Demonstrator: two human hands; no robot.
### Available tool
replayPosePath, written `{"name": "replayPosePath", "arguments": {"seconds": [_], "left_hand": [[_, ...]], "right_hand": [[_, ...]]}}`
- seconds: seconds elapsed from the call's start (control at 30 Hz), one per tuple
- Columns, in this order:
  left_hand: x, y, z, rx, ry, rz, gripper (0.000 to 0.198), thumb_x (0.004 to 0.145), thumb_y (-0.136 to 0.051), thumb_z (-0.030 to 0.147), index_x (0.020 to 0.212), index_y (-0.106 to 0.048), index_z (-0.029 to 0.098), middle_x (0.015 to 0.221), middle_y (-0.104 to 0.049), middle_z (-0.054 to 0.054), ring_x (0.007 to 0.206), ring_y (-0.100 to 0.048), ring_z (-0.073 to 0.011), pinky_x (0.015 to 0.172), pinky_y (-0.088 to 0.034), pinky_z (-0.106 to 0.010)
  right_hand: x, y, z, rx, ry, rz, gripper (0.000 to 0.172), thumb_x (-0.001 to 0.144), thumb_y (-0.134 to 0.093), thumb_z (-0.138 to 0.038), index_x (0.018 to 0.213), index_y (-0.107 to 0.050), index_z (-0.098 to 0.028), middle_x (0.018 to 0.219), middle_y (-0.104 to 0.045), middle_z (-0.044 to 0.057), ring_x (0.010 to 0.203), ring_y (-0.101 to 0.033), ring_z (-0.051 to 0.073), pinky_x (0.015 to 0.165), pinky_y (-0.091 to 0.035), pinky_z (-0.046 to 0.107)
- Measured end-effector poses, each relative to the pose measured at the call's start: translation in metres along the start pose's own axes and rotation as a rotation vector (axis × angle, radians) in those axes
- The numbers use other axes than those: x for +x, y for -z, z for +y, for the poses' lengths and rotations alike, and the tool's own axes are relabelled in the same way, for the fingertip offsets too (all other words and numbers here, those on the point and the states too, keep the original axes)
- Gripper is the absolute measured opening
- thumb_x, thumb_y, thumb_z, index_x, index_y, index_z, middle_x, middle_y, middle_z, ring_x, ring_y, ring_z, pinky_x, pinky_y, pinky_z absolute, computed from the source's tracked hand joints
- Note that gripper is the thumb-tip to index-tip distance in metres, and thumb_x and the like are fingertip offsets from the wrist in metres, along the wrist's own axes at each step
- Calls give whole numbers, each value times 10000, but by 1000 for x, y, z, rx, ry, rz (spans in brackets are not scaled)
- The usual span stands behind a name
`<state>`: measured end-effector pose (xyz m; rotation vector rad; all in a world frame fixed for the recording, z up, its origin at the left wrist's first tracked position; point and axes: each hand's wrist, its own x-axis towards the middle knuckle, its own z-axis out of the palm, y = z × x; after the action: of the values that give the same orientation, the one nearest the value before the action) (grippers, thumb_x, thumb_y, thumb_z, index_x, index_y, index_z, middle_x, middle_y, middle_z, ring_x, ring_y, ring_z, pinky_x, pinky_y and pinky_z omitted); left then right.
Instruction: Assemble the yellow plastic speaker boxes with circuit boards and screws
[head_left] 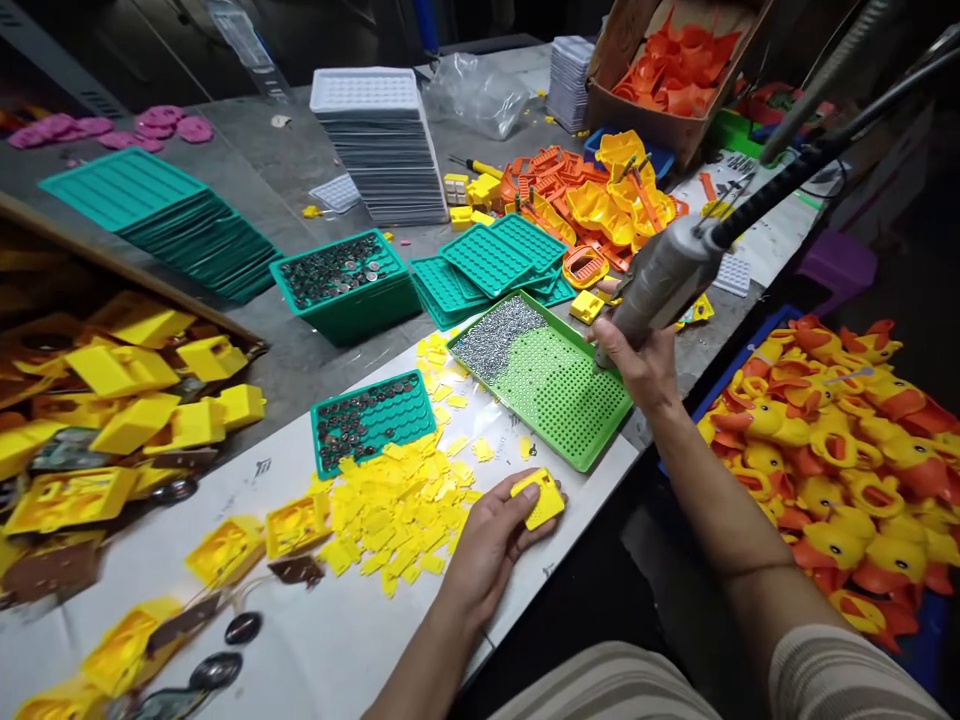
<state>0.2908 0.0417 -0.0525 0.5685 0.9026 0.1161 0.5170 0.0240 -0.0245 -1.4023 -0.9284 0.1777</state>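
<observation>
My left hand (486, 545) grips a small yellow plastic box (538, 499) between thumb and fingers, just above the table's front edge. In my right hand (646, 370) is a grey hanging electric screwdriver (652, 280), its lower end over the right part of the green perforated screw tray (555, 385). Small silver screws (499, 335) are heaped at the tray's far left end. Left of my left hand lies a pile of flat yellow plastic pieces (401, 505). A teal tray (375, 420) beside it holds small dark round parts.
Opened yellow boxes with wired speakers (217, 670) lie at the front left, near more yellow boxes (135, 370). Stacked white trays (382, 150), stacked teal trays (165, 220) and orange parts (547, 180) stand behind. A blue crate of yellow duck heads (847, 470) is at the right.
</observation>
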Motion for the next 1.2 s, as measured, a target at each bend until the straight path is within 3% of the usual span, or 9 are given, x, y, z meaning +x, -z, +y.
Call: {"name": "replayPosePath", "arguments": {"seconds": [0.07,0.23,0.37,0.53,0.7,0.83,1.0,1.1,1.2], "left_hand": [[3,0,0,6,-6,7,334,764,-719,211,1066,-629,103,979,-725,-122,874,-707,-188,677,-597,-206],[3,3,-1,3,11,-8,358,754,-729,235,1069,-624,102,977,-720,-123,894,-703,-206,678,-596,-220],[3,4,-2,2,13,18,335,759,-723,227,1059,-627,113,972,-719,-115,874,-703,-197,678,-595,-229],[4,3,-1,5,21,10,327,759,-723,232,1052,-630,122,970,-720,-113,875,-704,-201,679,-595,-233],[5,2,0,-2,21,2,357,731,-752,248,1045,-637,123,970,-722,-113,881,-706,-215,674,-596,-239],[5,2,-1,-14,21,4,364,721,-759,246,1039,-636,119,962,-723,-113,888,-706,-222,675,-598,-243],[5,0,-1,-28,-4,29,346,737,-742,236,1041,-632,113,952,-723,-120,876,-707,-209,675,-596,-227],[7,-2,-2,-19,-15,72,299,766,-707,212,1036,-638,103,947,-717,-120,849,-705,-189,673,-598,-225],[8,-5,-4,-40,-21,104,243,787,-670,175,1015,-654,91,906,-707,-102,800,-699,-169,676,-601,-233]], "right_hand": [[1,-8,3,-30,8,32,266,773,-664,-435,701,-587,-191,682,-586,-9,601,-585,128,618,-518,307],[6,-32,8,86,-21,221,371,721,-638,-562,850,-577,-219,569,-517,-37,440,-500,115,457,-461,284],[15,-42,11,86,-63,264,429,680,-653,-619,843,-523,-244,598,-523,-26,403,-451,109,414,-432,297],[20,-44,16,92,-47,224,434,718,-608,-650,841,-506,-246,590,-498,-21,413,-458,119,412,-439,312],[21,-44,19,85,-66,255,502,659,-619,-722,800,-541,-246,564,-514,-23,396,-462,121,412,-456,319],[20,-45,23,123,-15,243,440,691,-631,-671,761,-540,-246,530,-493,-35,378,-451,119,395,-447,310],[19,-42,28,72,-18,182,414,703,-632,-648,798,-585,-248,591,-559,-14,460,-537,148,470,-503,319],[17,-40,16,106,18,142,393,713,-651,-597,901,-592,-257,607,-549,-25,459,-523,139,473,-486,308],[3,-35,-12,240,50,90,280,766,-646,-485,908,-563,-259,544,-468,-57,410,-464,119,430,-435,286]]}}
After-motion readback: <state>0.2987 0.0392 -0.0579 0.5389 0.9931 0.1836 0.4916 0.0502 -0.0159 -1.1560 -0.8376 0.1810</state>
